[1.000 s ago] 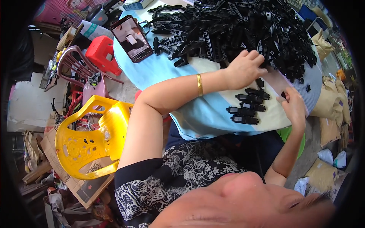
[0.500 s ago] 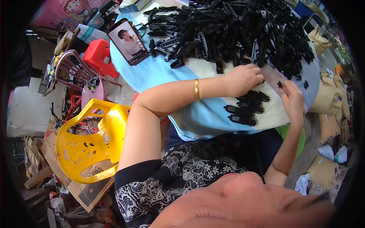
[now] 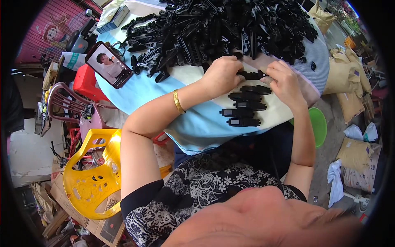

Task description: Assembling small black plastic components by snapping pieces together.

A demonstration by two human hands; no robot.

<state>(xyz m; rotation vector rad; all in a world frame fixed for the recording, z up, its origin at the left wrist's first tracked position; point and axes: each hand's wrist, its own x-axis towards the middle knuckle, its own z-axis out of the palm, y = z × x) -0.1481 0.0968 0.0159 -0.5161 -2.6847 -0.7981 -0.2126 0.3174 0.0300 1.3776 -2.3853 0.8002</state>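
Observation:
Between my two hands is a slim black plastic part (image 3: pixel 252 75), held level over the cloth-covered table. Its left end is pinched by my left hand (image 3: pixel 223 75), which has a gold bracelet on its wrist. The fingers of my right hand (image 3: pixel 284 82) close on the other end. I cannot make out any smaller piece under those fingertips. Just below, several similar black parts (image 3: pixel 249 106) lie in a rough stack of rows on the pale cloth. Beyond my hands spreads a large heap of loose black plastic parts (image 3: pixel 214 31).
A phone (image 3: pixel 109 65) with a lit screen lies at the table's left edge, near a small box (image 3: pixel 113 19). To the left stand a yellow plastic chair (image 3: pixel 88 187) and a red stool (image 3: pixel 84 80). A green basin (image 3: pixel 317 127) and tan sacks (image 3: pixel 349 105) are on the right.
My right hand, which held a small black piece apart at the right, has come in beside my left. Both now grip one black part. The whole view has shifted slightly.

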